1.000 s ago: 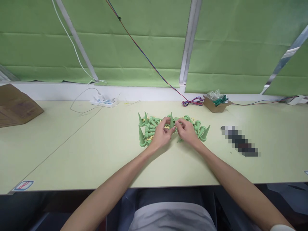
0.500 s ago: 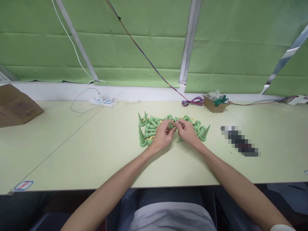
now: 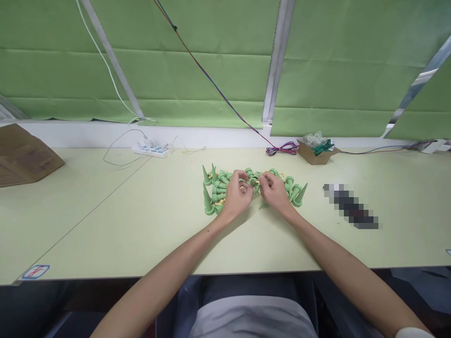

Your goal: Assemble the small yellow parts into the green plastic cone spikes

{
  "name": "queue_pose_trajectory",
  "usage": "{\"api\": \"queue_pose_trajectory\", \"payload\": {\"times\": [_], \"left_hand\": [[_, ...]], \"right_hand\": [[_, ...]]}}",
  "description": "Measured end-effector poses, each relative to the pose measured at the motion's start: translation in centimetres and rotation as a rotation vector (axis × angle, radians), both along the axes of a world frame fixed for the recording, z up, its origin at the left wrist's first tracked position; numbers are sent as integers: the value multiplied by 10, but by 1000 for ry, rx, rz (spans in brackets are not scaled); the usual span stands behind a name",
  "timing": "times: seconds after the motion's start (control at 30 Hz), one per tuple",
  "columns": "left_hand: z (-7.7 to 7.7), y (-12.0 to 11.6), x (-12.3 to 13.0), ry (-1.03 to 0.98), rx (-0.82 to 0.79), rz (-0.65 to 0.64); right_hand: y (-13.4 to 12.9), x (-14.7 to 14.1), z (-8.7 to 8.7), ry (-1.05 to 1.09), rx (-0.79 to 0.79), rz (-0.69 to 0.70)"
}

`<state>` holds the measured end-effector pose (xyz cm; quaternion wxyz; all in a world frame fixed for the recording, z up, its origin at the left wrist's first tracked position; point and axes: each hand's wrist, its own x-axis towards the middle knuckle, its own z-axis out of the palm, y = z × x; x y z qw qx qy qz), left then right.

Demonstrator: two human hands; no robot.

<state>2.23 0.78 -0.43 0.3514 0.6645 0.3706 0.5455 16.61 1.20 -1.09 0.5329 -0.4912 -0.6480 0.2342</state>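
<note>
My left hand (image 3: 238, 196) curved, fingers parted; my right hand (image 3: 275, 192) pinched closed, on what I couldn't tell, among smooth, tapering green cones (image 3: 207, 202) with round collars.

**Bits You Can't See**

The left hand (image 3: 237, 199) and right hand (image 3: 275, 193) cover part of the pile of green cones (image 3: 209, 204). Anything they pinch is too small to make out. The yellow bits (image 3: 222, 202) are tiny too. Blurry squares hide a dark thing (image 3: 352, 208) on the table (image 3: 134, 225). The brown box (image 3: 28, 157) is cut off at the left edge, and a sticker (image 3: 448, 252) at the right.
</note>
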Motion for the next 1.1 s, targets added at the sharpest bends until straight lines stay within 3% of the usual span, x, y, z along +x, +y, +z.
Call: {"api": "queue_pose_trajectory", "payload": {"times": [0.13, 0.27, 0.37, 0.67, 0.93, 1.1], "left_hand": [[1, 5, -1, -89, -165, -19], [4, 5, -1, -37, -380, -135], [6, 3, -1, -71, -443, -194], [5, 4, -4, -36, -365, -237], [11, -3, -5, 104, -179, -136], [6, 0, -5, 127, -80, -82]], "right_hand": [[-3, 0, 1, 46, 16, 18], [-6, -1, 3, 53, 26, 61], [-6, -1, 4, 56, 35, 91], [-4, 1, 5, 114, 44, 85], [-3, 1, 5, 79, 16, 48], [-2, 1, 6, 77, -6, 41]]}}
